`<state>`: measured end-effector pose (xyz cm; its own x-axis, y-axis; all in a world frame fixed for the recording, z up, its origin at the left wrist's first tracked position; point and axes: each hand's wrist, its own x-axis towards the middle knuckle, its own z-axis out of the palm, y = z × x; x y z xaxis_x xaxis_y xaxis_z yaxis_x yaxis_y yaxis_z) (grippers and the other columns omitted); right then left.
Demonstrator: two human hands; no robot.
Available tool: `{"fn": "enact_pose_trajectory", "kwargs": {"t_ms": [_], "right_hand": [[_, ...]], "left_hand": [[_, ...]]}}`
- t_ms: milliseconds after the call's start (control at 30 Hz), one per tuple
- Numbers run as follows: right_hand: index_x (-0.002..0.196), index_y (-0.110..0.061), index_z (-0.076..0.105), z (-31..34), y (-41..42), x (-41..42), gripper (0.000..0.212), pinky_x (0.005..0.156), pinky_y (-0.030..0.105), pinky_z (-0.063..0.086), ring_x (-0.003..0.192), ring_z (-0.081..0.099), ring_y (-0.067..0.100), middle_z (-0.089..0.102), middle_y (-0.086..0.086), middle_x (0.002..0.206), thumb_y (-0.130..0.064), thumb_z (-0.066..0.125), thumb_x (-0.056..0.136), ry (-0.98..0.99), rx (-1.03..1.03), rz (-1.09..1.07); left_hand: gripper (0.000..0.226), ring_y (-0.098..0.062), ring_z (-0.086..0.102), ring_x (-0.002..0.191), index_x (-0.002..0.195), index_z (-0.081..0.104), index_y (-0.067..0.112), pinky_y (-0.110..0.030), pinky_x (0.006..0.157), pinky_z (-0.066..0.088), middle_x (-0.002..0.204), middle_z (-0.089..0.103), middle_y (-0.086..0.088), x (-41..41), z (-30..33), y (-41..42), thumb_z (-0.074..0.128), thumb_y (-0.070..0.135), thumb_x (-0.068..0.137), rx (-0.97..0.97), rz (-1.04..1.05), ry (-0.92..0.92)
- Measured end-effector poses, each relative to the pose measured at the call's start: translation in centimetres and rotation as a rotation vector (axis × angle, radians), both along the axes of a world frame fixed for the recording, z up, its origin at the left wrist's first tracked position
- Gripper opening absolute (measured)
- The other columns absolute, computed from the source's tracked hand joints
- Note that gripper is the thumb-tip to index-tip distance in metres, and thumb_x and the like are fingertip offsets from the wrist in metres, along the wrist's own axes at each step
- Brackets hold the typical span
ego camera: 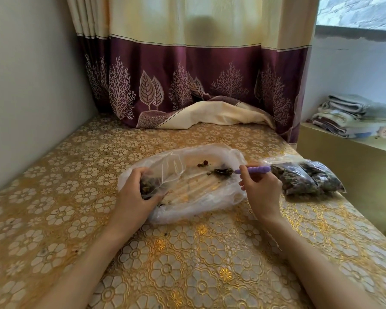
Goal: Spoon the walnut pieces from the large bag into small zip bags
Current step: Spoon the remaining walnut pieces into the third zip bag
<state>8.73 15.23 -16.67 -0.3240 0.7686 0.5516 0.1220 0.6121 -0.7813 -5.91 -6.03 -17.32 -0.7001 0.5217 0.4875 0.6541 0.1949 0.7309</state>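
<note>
Now the right hand (262, 190) pinches a purple spoon (252, 169) and scoops the last walnut pieces (221, 171) inside the big bag (187, 181). The left hand (135, 197) grips a small bag (148, 186) nearby. Keep the spoon level, and hold that bag's mouth open wide. Two full bags (308, 178) lie beside.

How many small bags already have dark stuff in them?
3: two filled bags lie side by side at the table's right edge, one nearer the large bag, one farther right; the left hand holds a third. More may be hidden.
</note>
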Motion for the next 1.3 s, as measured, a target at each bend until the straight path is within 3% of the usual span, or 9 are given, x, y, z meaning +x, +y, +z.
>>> {"fn": "enact_pose_trajectory", "kwargs": {"t_ms": [167, 233, 333, 500, 633, 933, 1100, 1167, 1300], "right_hand": [[0.082, -0.01, 0.074, -0.1, 0.2, -0.1, 0.021, 0.075, 0.041, 0.055, 0.06, 0.066, 0.019, 0.068, 0.003, 0.062, -0.024, 0.061, 0.09, 0.054, -0.095, -0.039], [0.083, -0.01, 0.075, -0.1, 0.6, -0.2, 0.024, 0.076, 0.025, 0.052, 0.058, 0.066, 0.012, 0.065, -0.001, 0.058, -0.027, 0.06, 0.09, 0.082, -0.148, -0.082], [0.086, -0.011, 0.074, -0.2, 0.5, -0.3, 0.02, 0.063, 0.005, 0.044, 0.051, 0.062, -0.002, 0.066, -0.001, 0.06, -0.025, 0.061, 0.09, 0.073, -0.163, -0.056], [0.095, -0.012, 0.07, -0.7, 0.1, -0.7, 0.011, 0.065, 0.029, 0.056, 0.061, 0.066, 0.015, 0.069, 0.006, 0.071, -0.017, 0.068, 0.085, 0.086, -0.316, 0.059], [0.085, -0.006, 0.073, -0.3, 0.7, -0.6, 0.01, 0.058, 0.02, 0.055, 0.058, 0.063, 0.01, 0.071, 0.007, 0.073, -0.01, 0.063, 0.087, 0.186, -0.536, 0.151], [0.077, -0.016, 0.073, -0.1, 0.7, -1.3, 0.015, 0.072, 0.035, 0.056, 0.063, 0.065, 0.016, 0.07, 0.008, 0.069, -0.014, 0.063, 0.088, 0.168, -0.498, 0.095], [0.079, -0.02, 0.068, -0.1, 0.4, -1.8, 0.011, 0.069, 0.026, 0.058, 0.066, 0.067, 0.013, 0.072, 0.01, 0.084, -0.012, 0.066, 0.086, 0.202, -0.548, 0.134], [0.081, -0.018, 0.066, 0.0, 0.1, -2.0, 0.013, 0.061, 0.019, 0.056, 0.064, 0.065, 0.012, 0.071, 0.011, 0.088, -0.006, 0.066, 0.085, 0.245, -0.626, 0.232], [0.087, -0.007, 0.064, 0.7, 0.0, -1.5, 0.01, 0.057, 0.018, 0.055, 0.061, 0.064, 0.012, 0.07, 0.014, 0.087, 0.002, 0.059, 0.087, 0.326, -0.765, 0.35]], "left_hand": [[0.053, 0.02, 0.048, 0.089, 0.105, 0.044, 0.032, -0.006, 0.063, 0.038, 0.094, 0.052, 0.024, 0.1, 0.1, 0.0, 0.06, 0.06, 0.063, -0.001, -0.005, -0.003], [0.052, 0.022, 0.048, 0.086, 0.103, 0.044, 0.032, -0.007, 0.062, 0.037, 0.091, 0.052, 0.024, 0.2, 0.2, 0.1, 0.06, 0.06, 0.062, -0.002, -0.005, -0.007], [0.052, 0.022, 0.048, 0.085, 0.103, 0.043, 0.032, -0.007, 0.062, 0.037, 0.091, 0.053, 0.023, 0.2, 0.2, 0.1, 0.061, 0.059, 0.062, -0.021, 0.0, 0.0], [0.049, 0.021, 0.048, 0.087, 0.103, 0.044, 0.031, -0.001, 0.063, 0.038, 0.093, 0.054, 0.021, 0.2, 0.1, 0.0, 0.063, 0.053, 0.064, -0.022, -0.004, 0.003], [0.05, 0.022, 0.047, 0.087, 0.104, 0.043, 0.032, -0.002, 0.062, 0.038, 0.094, 0.052, 0.023, 0.2, 0.2, 0.1, 0.062, 0.055, 0.064, -0.034, 0.004, 0.007], [0.051, 0.019, 0.049, 0.087, 0.106, 0.043, 0.031, -0.004, 0.062, 0.039, 0.094, 0.053, 0.022, 0.2, 0.2, 0.1, 0.063, 0.054, 0.065, -0.038, 0.004, 0.012], [0.05, 0.02, 0.049, 0.086, 0.105, 0.044, 0.029, 0.0, 0.064, 0.038, 0.093, 0.054, 0.02, 0.4, 0.4, 0.1, 0.062, 0.053, 0.065, -0.026, -0.011, 0.0], [0.051, 0.014, 0.053, 0.085, 0.107, 0.045, 0.027, -0.004, 0.064, 0.04, 0.094, 0.055, 0.019, 0.4, 0.4, 0.2, 0.064, 0.05, 0.066, -0.033, -0.011, -0.006], [0.056, -0.001, 0.054, 0.089, 0.113, 0.046, 0.022, -0.012, 0.071, 0.039, 0.099, 0.056, 0.014, 0.3, 0.3, 0.2, 0.068, 0.046, 0.068, -0.038, -0.008, -0.018]]}}
